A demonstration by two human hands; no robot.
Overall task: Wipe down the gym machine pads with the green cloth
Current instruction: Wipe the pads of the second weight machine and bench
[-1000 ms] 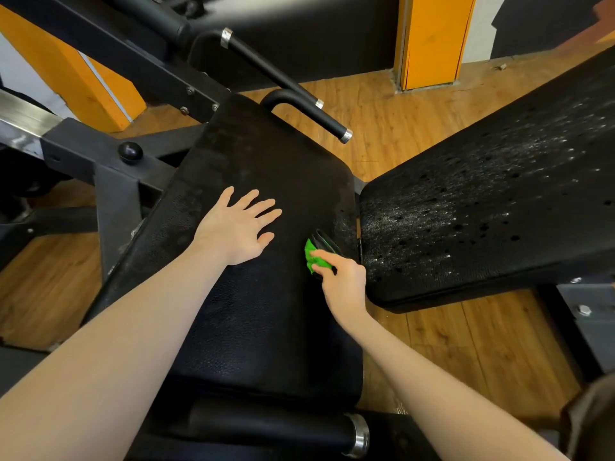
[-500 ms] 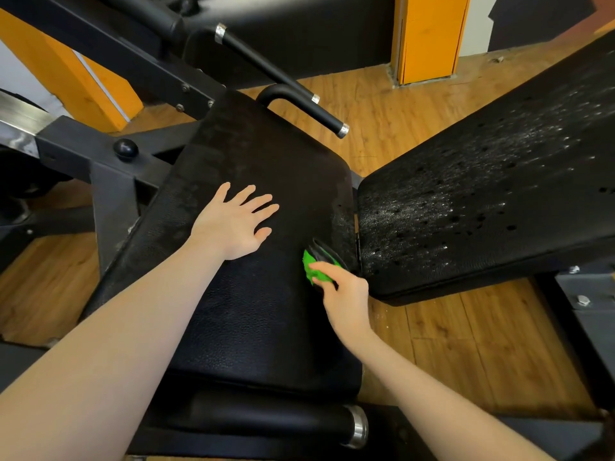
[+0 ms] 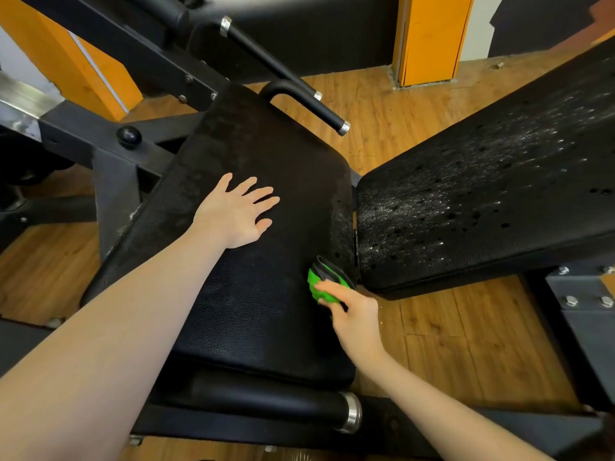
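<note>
At the seat pad's (image 3: 253,294) four o'clock edge, my right hand (image 3: 352,314) pinches the bunched green cloth (image 3: 317,287); my left hand (image 3: 236,212) lies spread flat at eleven. Bunched so small, it may slip off the edge or miss the droplet-speckled back pad (image 3: 482,201).

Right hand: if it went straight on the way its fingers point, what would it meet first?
The right hand grips the green cloth and points up-left along the seat pad. More seat pad comes first, probably then the left hand resting flat on it; depth is unclear.
</note>
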